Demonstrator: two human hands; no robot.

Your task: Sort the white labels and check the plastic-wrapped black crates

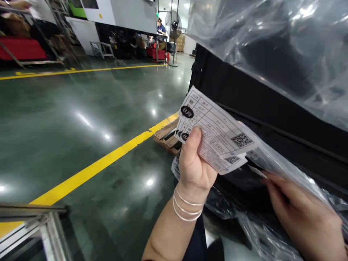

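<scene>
In the middle of the head view my left hand (194,163) is closed on several printed paper labels (214,125), its thumb pressing on their front. The labels are fanned out, with table lines, QR codes and a black oval on them. To the lower right, my right hand (301,210) pinches the edge of a thin white slip (257,171) beside the clear plastic wrap (288,170). Part of that slip is hidden, so I cannot tell its full size. Behind both hands stands a black crate (231,87), with more plastic sheet (261,47) draped over its top.
A wooden pallet (168,137) lies low by the crate. A yellow floor line (108,163) crosses the green floor (54,119). At lower left is a metal frame (46,232). Machines, a standing fan (174,25) and people (161,29) are farther back.
</scene>
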